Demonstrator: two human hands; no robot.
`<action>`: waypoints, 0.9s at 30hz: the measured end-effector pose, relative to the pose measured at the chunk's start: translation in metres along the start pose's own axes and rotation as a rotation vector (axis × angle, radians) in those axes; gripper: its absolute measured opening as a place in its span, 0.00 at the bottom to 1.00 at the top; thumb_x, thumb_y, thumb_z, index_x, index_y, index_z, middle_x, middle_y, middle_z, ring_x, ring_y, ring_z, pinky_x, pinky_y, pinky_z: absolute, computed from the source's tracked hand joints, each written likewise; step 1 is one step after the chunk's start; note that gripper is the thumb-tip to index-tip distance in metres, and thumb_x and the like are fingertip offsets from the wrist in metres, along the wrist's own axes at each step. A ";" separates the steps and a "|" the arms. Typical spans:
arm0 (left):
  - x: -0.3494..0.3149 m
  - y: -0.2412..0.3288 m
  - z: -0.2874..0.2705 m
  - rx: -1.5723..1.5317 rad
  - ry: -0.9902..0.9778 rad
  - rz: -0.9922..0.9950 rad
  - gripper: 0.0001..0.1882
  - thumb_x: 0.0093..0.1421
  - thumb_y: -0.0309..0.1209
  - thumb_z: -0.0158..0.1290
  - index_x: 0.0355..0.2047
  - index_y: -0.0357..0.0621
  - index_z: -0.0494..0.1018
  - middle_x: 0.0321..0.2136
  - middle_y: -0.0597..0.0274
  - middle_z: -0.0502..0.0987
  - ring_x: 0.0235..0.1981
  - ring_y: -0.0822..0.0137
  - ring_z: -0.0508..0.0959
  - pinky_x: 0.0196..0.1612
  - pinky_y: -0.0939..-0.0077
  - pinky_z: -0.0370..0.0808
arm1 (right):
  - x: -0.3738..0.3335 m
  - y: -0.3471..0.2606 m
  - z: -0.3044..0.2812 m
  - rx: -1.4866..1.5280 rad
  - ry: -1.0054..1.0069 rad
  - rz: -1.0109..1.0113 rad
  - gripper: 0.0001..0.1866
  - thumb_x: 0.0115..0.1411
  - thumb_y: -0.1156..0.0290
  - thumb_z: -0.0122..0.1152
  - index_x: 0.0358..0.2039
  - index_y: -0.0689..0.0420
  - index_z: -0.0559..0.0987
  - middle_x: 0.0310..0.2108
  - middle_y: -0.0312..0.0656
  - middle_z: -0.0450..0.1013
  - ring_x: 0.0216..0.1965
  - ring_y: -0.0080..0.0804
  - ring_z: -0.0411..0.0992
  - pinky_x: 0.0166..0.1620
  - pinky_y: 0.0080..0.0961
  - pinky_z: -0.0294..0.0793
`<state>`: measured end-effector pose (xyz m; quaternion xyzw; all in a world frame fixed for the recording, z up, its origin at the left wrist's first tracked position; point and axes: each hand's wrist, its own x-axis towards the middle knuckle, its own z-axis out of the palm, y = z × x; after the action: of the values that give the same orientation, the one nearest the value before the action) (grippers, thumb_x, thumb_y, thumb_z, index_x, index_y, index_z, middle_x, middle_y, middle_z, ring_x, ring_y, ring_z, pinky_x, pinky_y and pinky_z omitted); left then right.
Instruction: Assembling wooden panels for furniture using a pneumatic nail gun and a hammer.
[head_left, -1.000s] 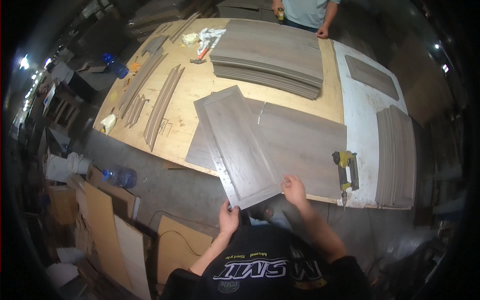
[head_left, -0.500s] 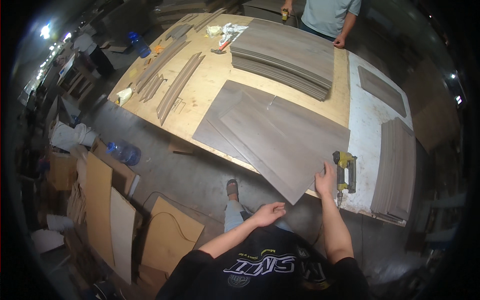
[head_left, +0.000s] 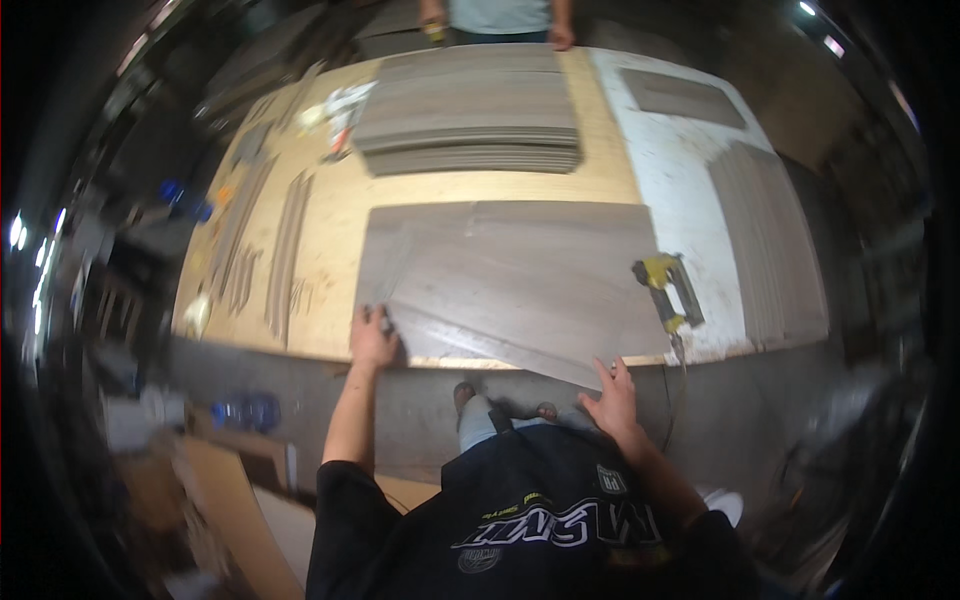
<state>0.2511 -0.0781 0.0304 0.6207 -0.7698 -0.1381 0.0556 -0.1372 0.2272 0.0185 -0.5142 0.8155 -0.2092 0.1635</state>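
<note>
A grey-brown wood-look panel with a raised border lies askew on a larger flat sheet of like colour. Its near right corner juts past the table's front edge. My left hand grips the panel at its left end, fingers slightly blurred. At the near right corner, my right hand touches the panel with thumb and fingers spread. Right of the sheet lies a yellow-and-black nail gun, its hose fitting toward the near edge.
Beyond the sheet rises a stack of grey-brown boards. More boards are stacked on the table's white right part. Thin strips and a red-headed hammer lie at left. Another person stands at the far side.
My left hand has come up to the panel's left end, and my right hand has shifted to its near corner. The panel has turned closer to the sheet's line. My view has swung round.
</note>
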 end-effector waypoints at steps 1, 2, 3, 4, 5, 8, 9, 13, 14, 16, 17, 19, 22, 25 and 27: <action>0.013 -0.023 0.001 0.026 -0.004 0.032 0.41 0.51 0.33 0.66 0.65 0.49 0.64 0.65 0.38 0.60 0.66 0.39 0.62 0.67 0.53 0.65 | -0.001 -0.002 0.003 0.039 0.003 -0.016 0.40 0.49 0.63 0.75 0.64 0.51 0.71 0.66 0.58 0.57 0.59 0.53 0.65 0.60 0.48 0.65; 0.039 -0.036 0.011 -0.006 -0.072 0.098 0.44 0.50 0.34 0.67 0.67 0.49 0.62 0.65 0.38 0.62 0.65 0.39 0.63 0.67 0.54 0.65 | -0.003 -0.010 -0.006 0.045 0.053 0.018 0.36 0.51 0.69 0.73 0.62 0.50 0.73 0.63 0.54 0.62 0.58 0.53 0.67 0.59 0.47 0.68; 0.054 -0.043 0.010 -0.057 -0.106 0.132 0.45 0.48 0.34 0.69 0.67 0.50 0.64 0.62 0.40 0.66 0.63 0.42 0.66 0.66 0.55 0.67 | -0.002 -0.010 -0.005 0.043 0.091 0.085 0.36 0.51 0.69 0.73 0.62 0.50 0.73 0.63 0.54 0.62 0.58 0.53 0.67 0.59 0.47 0.68; 0.065 -0.036 -0.001 -0.060 -0.149 0.196 0.44 0.47 0.33 0.70 0.66 0.48 0.66 0.62 0.42 0.68 0.61 0.44 0.69 0.64 0.56 0.69 | -0.005 -0.008 0.000 0.101 0.127 0.070 0.34 0.52 0.70 0.72 0.61 0.51 0.74 0.61 0.52 0.64 0.57 0.52 0.68 0.58 0.45 0.68; 0.071 -0.036 -0.007 -0.019 -0.144 0.265 0.43 0.47 0.32 0.71 0.65 0.47 0.67 0.60 0.42 0.69 0.59 0.45 0.70 0.63 0.57 0.70 | -0.008 -0.009 0.001 0.154 0.160 0.044 0.32 0.53 0.71 0.72 0.60 0.52 0.74 0.59 0.50 0.67 0.56 0.52 0.69 0.58 0.44 0.69; 0.080 -0.040 -0.016 -0.050 -0.202 0.375 0.40 0.48 0.29 0.71 0.63 0.43 0.70 0.56 0.43 0.71 0.56 0.46 0.73 0.61 0.60 0.71 | -0.010 -0.024 -0.001 0.165 0.239 0.095 0.28 0.56 0.71 0.68 0.58 0.55 0.75 0.51 0.49 0.73 0.51 0.52 0.72 0.52 0.39 0.74; 0.082 -0.043 -0.021 -0.123 -0.234 0.353 0.39 0.48 0.27 0.70 0.62 0.42 0.71 0.53 0.44 0.72 0.54 0.47 0.74 0.60 0.61 0.72 | -0.010 -0.023 0.004 0.163 0.240 0.127 0.27 0.56 0.70 0.68 0.58 0.55 0.75 0.50 0.49 0.74 0.50 0.51 0.73 0.50 0.39 0.75; 0.088 -0.043 -0.022 -0.117 -0.249 0.422 0.38 0.48 0.26 0.70 0.61 0.40 0.71 0.49 0.46 0.73 0.52 0.49 0.74 0.58 0.63 0.72 | -0.014 -0.011 0.014 0.061 0.189 0.191 0.27 0.56 0.68 0.67 0.58 0.52 0.75 0.47 0.48 0.75 0.48 0.51 0.74 0.48 0.41 0.76; 0.090 -0.044 -0.020 -0.124 -0.244 0.427 0.38 0.48 0.26 0.70 0.61 0.41 0.71 0.48 0.47 0.73 0.51 0.49 0.75 0.58 0.63 0.72 | -0.016 -0.009 0.016 0.051 0.212 0.179 0.27 0.56 0.67 0.67 0.58 0.51 0.76 0.46 0.47 0.76 0.47 0.51 0.75 0.47 0.41 0.77; 0.092 -0.048 -0.014 -0.134 -0.235 0.423 0.39 0.48 0.26 0.71 0.62 0.41 0.71 0.47 0.48 0.72 0.49 0.50 0.74 0.57 0.63 0.72 | -0.014 -0.011 0.016 0.014 0.238 0.152 0.26 0.55 0.66 0.68 0.56 0.48 0.77 0.45 0.46 0.78 0.45 0.50 0.77 0.47 0.43 0.78; 0.093 -0.049 -0.013 -0.129 -0.242 0.429 0.39 0.48 0.26 0.71 0.62 0.41 0.71 0.47 0.48 0.72 0.49 0.50 0.74 0.57 0.63 0.72 | -0.014 -0.011 0.016 0.017 0.238 0.162 0.26 0.55 0.66 0.68 0.56 0.48 0.77 0.45 0.46 0.78 0.45 0.50 0.77 0.47 0.43 0.78; 0.092 -0.051 -0.013 -0.170 -0.231 0.462 0.39 0.48 0.25 0.70 0.62 0.41 0.70 0.45 0.49 0.72 0.48 0.51 0.74 0.56 0.64 0.72 | -0.014 -0.010 0.015 -0.019 0.173 0.169 0.26 0.55 0.66 0.69 0.55 0.49 0.77 0.45 0.46 0.79 0.46 0.50 0.77 0.47 0.43 0.78; 0.093 -0.053 -0.016 -0.193 -0.205 0.478 0.39 0.48 0.24 0.70 0.62 0.40 0.70 0.45 0.49 0.71 0.48 0.51 0.74 0.56 0.64 0.72 | -0.004 -0.012 0.013 0.016 0.261 0.081 0.25 0.55 0.66 0.69 0.54 0.49 0.77 0.44 0.46 0.80 0.45 0.51 0.78 0.46 0.44 0.78; 0.079 -0.052 -0.013 -0.201 -0.178 0.406 0.38 0.48 0.24 0.69 0.61 0.40 0.70 0.46 0.49 0.71 0.48 0.51 0.73 0.56 0.64 0.72 | 0.006 -0.017 0.006 -0.021 0.188 0.156 0.24 0.54 0.67 0.69 0.53 0.50 0.77 0.45 0.45 0.80 0.46 0.50 0.77 0.47 0.44 0.78; 0.061 -0.056 -0.017 -0.196 -0.186 0.363 0.38 0.48 0.23 0.69 0.61 0.40 0.69 0.46 0.49 0.70 0.49 0.51 0.73 0.56 0.64 0.72 | 0.017 -0.021 -0.003 -0.056 0.131 0.177 0.24 0.54 0.68 0.69 0.53 0.49 0.78 0.46 0.45 0.79 0.47 0.49 0.77 0.49 0.43 0.78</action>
<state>0.2943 -0.1499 0.0255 0.4481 -0.8536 -0.2568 0.0684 -0.1297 0.2045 0.0313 -0.4297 0.8723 -0.2041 0.1133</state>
